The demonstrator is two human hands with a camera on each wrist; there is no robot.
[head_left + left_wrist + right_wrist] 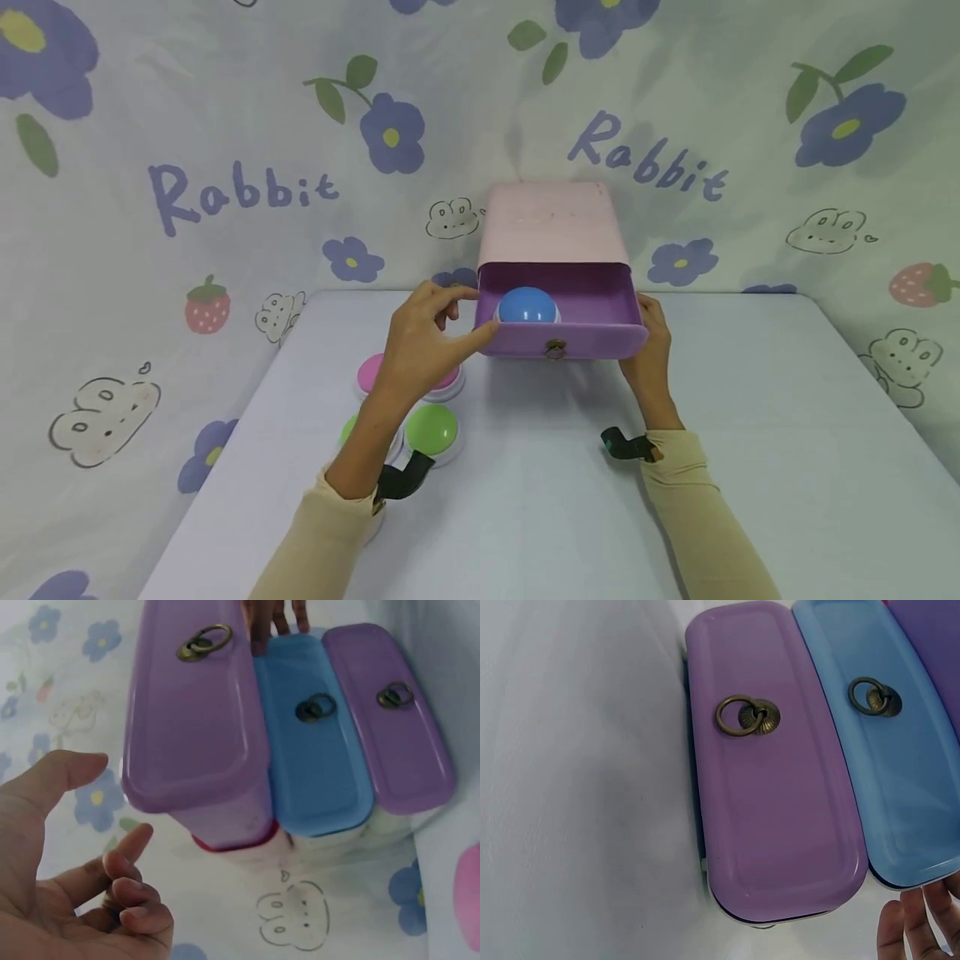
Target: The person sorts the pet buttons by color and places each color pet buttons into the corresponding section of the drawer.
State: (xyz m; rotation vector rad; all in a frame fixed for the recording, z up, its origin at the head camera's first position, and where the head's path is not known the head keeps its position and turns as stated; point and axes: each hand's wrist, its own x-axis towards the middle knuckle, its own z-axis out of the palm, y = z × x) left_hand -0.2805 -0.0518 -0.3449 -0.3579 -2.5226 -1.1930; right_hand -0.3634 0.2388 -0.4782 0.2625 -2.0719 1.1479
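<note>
Left sleeve [315, 529] hogged 7 o'clock, left grip [423, 337] loose by the drawer's [588, 336] 9, right grip [652, 346] straight-fingered at 3, so keeping the blue dome [527, 306] level seemed smart.

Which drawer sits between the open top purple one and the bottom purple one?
The blue drawer; left wrist view shows it between the top purple drawer and bottom purple drawer.

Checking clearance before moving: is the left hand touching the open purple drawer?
Apart. The left wrist view shows patterned backdrop between the left hand, thumb and fingertips alike, and the open purple drawer.
</note>
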